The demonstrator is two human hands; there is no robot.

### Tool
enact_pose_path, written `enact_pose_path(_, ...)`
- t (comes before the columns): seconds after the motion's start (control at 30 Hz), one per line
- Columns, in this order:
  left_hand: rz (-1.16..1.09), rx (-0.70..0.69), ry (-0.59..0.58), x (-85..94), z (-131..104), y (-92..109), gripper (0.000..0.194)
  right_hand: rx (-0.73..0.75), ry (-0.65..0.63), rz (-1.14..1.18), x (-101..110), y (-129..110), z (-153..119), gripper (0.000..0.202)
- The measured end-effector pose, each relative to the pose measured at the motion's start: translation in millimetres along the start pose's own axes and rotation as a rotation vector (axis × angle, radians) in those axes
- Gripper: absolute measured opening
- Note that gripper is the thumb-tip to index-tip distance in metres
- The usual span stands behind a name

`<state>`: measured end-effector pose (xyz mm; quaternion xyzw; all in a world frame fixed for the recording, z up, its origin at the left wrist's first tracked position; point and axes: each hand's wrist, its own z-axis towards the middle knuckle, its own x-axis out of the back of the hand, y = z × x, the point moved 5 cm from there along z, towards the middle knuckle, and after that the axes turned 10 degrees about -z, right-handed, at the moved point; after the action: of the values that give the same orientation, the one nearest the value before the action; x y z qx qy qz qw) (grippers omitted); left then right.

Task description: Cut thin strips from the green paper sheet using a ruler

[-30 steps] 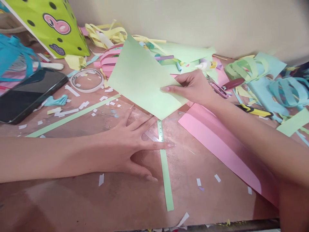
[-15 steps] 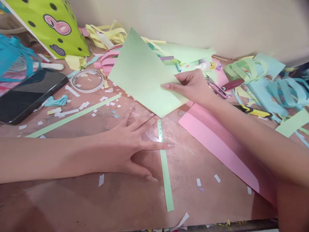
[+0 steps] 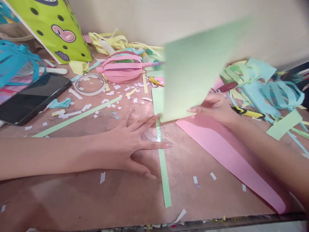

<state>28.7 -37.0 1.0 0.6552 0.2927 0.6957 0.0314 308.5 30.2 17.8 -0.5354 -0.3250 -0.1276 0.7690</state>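
Observation:
My left hand (image 3: 130,138) lies flat with its fingers spread on the table, over a clear ruler (image 3: 158,130) and a narrow green strip (image 3: 165,180). Between thumb and fingers, my right hand (image 3: 214,108) pinches the lower edge of a light green sheet (image 3: 193,71), which is raised and blurred at its top. The sheet's lower left corner is close to my left fingertips. Under my right hand and forearm lies a pink sheet (image 3: 217,141).
A second green strip (image 3: 77,117), a tape roll (image 3: 89,84) and a black phone (image 3: 36,96) are at the left. Behind are a green bag (image 3: 55,32) and a pink paper lantern (image 3: 123,67). A yellow cutter (image 3: 251,112) and blue paper loops (image 3: 285,93) lie right.
The green sheet has swung up and to the right in my right hand, uncovering the pink lantern. My right hand has moved right and down. My left hand has stayed in place.

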Motion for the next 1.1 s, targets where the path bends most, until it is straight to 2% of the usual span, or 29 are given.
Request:
enact_pose_path(0.1, -0.008, -0.039, 0.045, -4.3, -0.6, -4.7, 0.087, 0.111, -0.100, -0.084, 3.4, -7.2, -26.4, 0.008)
enact_pose_path(0.17, 0.002, -0.044, 0.049, -4.3, -0.7, -5.0, 0.087, 0.130, -0.159, -0.174, 2.0, -13.1, -38.2, 0.020)
enact_pose_path(0.27, 0.020, -0.041, 0.050, -1.3, -1.7, -1.5, 0.081, 0.257, -0.315, -0.308, -8.4, -26.7, -46.9, 0.041)
enact_pose_path(0.4, 0.053, -0.045, 0.095, 5.2, -5.6, 7.2, 0.073, 0.308, -0.470, -0.358, -19.7, -32.2, -48.0, 0.044)
enact_pose_path(0.5, 0.089, -0.042, 0.129, 13.4, -6.9, 12.6, 0.071, 0.293, -0.506, -0.325, -21.0, -29.9, -48.2, 0.042)
enact_pose_path(0.6, 0.091, -0.061, 0.109, 19.6, -4.4, 16.7, 0.067, 0.291, -0.526, -0.279, -19.6, -29.7, -49.9, 0.040)
enact_pose_path(0.8, 0.032, 0.026, 0.151, 16.7, -0.8, 14.3, 0.071, 0.325, -0.569, -0.301, -17.6, -37.2, -54.8, 0.044)
enact_pose_path(0.87, 0.048, 0.039, 0.115, 15.8, -0.8, 13.5, 0.076, 0.334, -0.569, -0.301, -16.3, -39.4, -56.4, 0.052)
enact_pose_path(0.97, 0.072, 0.006, 0.002, 14.7, -0.8, 12.7, 0.075, 0.335, -0.580, -0.316, -15.4, -41.5, -57.9, 0.061)
enact_pose_path(1.0, 0.078, -0.002, 0.002, 14.9, -0.9, 11.7, 0.076, 0.344, -0.585, -0.329, -15.6, -42.5, -58.2, 0.062)
enact_pose_path(1.1, 0.090, -0.014, 0.097, 14.4, -1.8, 8.1, 0.082, 0.381, -0.575, -0.366, -16.8, -45.2, -57.7, 0.057)
